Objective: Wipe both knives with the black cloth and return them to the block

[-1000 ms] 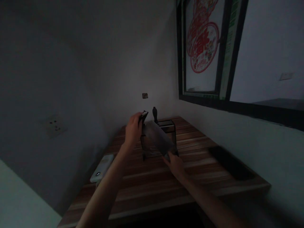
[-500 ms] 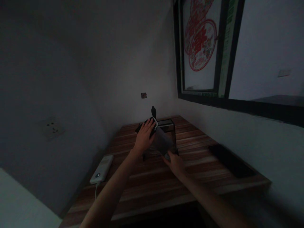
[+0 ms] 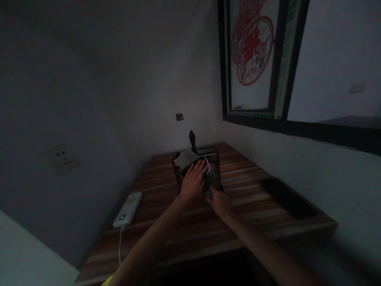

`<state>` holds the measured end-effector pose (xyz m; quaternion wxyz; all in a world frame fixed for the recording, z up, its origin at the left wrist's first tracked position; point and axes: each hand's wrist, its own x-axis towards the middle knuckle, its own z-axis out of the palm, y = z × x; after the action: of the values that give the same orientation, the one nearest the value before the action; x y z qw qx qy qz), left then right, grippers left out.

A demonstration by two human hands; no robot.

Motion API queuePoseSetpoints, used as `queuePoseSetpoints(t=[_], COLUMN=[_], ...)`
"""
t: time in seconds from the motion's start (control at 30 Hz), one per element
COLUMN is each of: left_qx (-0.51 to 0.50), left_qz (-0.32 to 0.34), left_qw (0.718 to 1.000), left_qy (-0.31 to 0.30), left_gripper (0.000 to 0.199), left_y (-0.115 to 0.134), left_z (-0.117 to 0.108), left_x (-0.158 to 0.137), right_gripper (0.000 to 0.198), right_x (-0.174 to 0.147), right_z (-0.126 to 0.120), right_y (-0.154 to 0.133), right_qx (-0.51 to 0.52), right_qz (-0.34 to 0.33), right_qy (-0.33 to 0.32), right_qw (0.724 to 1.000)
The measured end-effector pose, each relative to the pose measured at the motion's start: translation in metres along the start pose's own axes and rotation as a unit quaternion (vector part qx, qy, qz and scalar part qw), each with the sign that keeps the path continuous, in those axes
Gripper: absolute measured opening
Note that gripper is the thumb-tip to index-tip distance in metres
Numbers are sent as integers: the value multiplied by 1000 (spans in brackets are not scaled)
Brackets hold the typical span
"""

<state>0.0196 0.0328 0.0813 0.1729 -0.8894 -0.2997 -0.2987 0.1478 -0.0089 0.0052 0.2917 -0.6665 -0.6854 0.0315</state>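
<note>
In the dim head view, a broad, flat grey blade (image 3: pixel 186 158), apparently of a cleaver, slants from upper left down to my right hand (image 3: pixel 219 201). That hand is closed around its lower end, where the handle is hidden. My left hand (image 3: pixel 194 180) presses a dark cloth (image 3: pixel 205 162) with a white edge around the middle of the blade, fingers lying over it. Just behind stands a dark-framed knife rack (image 3: pixel 218 159). A black knife handle (image 3: pixel 192 139) sticks up from it.
A white power bank (image 3: pixel 127 209) with a white cable lies at the left of the striped wooden table (image 3: pixel 166 226). Toward the right edge lies a dark flat phone-like slab (image 3: pixel 288 197). Walls close in at the back and right, with a framed mirror (image 3: pixel 330 59) above.
My left hand has slid the cloth down and right along the blade, toward my right hand. The blade's far end now shows beyond the cloth. My right hand has hardly moved.
</note>
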Motion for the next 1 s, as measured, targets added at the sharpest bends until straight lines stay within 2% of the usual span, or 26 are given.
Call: queuePoseSetpoints(t=[0.17,0.27,0.33,0.57,0.73,0.87,1.0], left_qx=[-64,-106,-119,-122,-118,-94,-65], left_qz=[28,32,28,34,36,30,10], left_qw=[996,992,991,990,991,995,998], left_qy=[-49,-62,-61,-62,-48,-28,2], left_gripper=[55,56,57,51,52,50,51], left_y=[30,43,46,43,37,26,10], left_z=[16,23,25,23,22,19,11], left_x=[-16,-23,-26,-26,-26,-23,-17], right_gripper=[21,26,29,28,27,24,36], right_x=[2,2,2,-1,0,0,0], right_z=[9,16,17,14,13,6,0], right_y=[7,11,12,11,11,5,1], right_qx=[6,31,51,37,11,-1,32], right_qz=[15,45,41,7,12,8,-10], right_qy=[-24,-29,-20,-23,-43,-39,-21], right_qw=[1000,998,998,999,999,999,999])
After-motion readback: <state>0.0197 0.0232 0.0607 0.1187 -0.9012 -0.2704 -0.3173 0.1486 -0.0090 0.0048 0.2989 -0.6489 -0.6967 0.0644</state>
